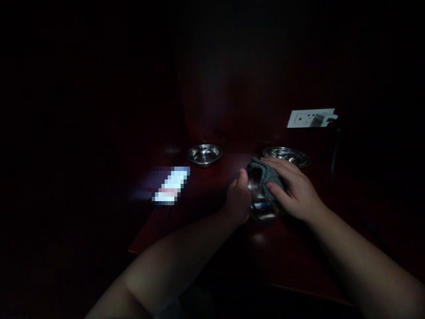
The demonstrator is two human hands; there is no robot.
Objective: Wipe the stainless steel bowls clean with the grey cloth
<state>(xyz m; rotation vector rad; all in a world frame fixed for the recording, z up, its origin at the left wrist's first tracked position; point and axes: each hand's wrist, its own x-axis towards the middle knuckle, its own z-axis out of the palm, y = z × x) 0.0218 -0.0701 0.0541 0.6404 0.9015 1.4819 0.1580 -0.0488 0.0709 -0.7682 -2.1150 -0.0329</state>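
In a dim room, my left hand [238, 199] grips the left side of a shiny steel bowl [260, 204] tilted on its edge over the dark red table [288, 257]. My right hand [292, 188] presses a grey cloth [265, 175] against the bowl, fingers curled over the cloth. Part of the bowl is hidden by the cloth and hands.
A second steel bowl [204, 154] rests at the back left of the table and another steel dish [287, 155] at the back right. A lit phone screen [171, 185] lies on the left. A white wall socket [310, 118] with a plug and black cable is behind.
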